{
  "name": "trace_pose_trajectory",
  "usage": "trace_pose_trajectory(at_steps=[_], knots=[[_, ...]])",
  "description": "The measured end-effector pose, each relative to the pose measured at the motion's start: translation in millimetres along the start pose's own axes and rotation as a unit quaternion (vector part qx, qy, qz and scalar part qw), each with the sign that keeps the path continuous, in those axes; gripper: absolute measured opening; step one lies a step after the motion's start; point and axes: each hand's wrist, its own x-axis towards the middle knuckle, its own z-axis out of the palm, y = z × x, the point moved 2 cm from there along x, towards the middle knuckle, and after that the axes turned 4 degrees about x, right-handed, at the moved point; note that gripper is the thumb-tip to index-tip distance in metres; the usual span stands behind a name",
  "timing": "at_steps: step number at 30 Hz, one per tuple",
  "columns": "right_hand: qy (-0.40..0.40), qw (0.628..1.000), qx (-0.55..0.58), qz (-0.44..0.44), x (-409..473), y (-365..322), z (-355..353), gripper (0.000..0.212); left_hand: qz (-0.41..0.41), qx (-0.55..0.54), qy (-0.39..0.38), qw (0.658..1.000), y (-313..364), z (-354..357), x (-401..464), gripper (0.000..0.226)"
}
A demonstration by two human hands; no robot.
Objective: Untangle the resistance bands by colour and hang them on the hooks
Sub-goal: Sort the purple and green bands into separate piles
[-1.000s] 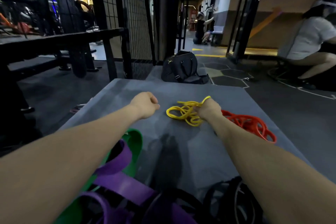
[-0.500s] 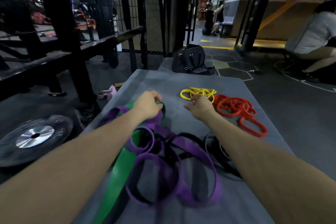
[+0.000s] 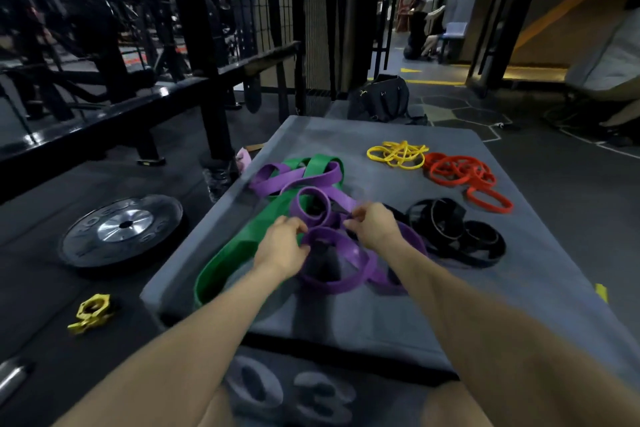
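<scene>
Both my hands are down on the purple bands [image 3: 332,274], which lie tangled with the green band [image 3: 242,246] near the middle of the grey mat [image 3: 540,291]. My left hand [image 3: 282,248] has its fingers curled round the left rim of the nearest purple loop, gripping it. My right hand [image 3: 372,225] pinches a purple strand at the knot between thumb and fingertips, just right of the small upright purple ring. The green band runs from the mat's left front edge up under the purple ones to a fold towards the mat's far left side.

The black bands [image 3: 457,236] sit in a coiled heap on the mat just right of my right hand, touching the purple tangle. The red bands [image 3: 464,173] are piled further back on the mat's right side, and the yellow bands [image 3: 398,154] lie just left of them, close to the mat's far edge.

Off the mat's left side, on the floor, rests a weight plate [image 3: 121,229], and nearer to me a yellow barbell collar [image 3: 90,314]. Beyond the mat's far edge stands a black bag [image 3: 381,99]
</scene>
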Motion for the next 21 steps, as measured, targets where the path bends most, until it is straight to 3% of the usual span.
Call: trace_pose_trajectory(at_steps=[4,10,15,21], knots=[[0.037,0.999,-0.026,-0.001,2.5,13.8,2.8,0.02,0.044,0.01,0.039,0.998,6.8,9.2,3.8,0.03],[0.092,0.989,-0.12,0.008,29.4,45.5,-13.1,0.036,0.063,0.001,0.025,0.998,30.6,31.4,34.6,0.036],[0.042,0.98,-0.194,-0.002,51.4,62.1,-23.5,0.042,0.064,0.003,-0.012,0.998,38.4,57.0,47.9,0.04],[-0.027,0.962,-0.273,0.012,65.6,74.6,-16.7,0.047,0.075,0.124,-0.05,0.988,44.7,68.2,54.7,0.043]])
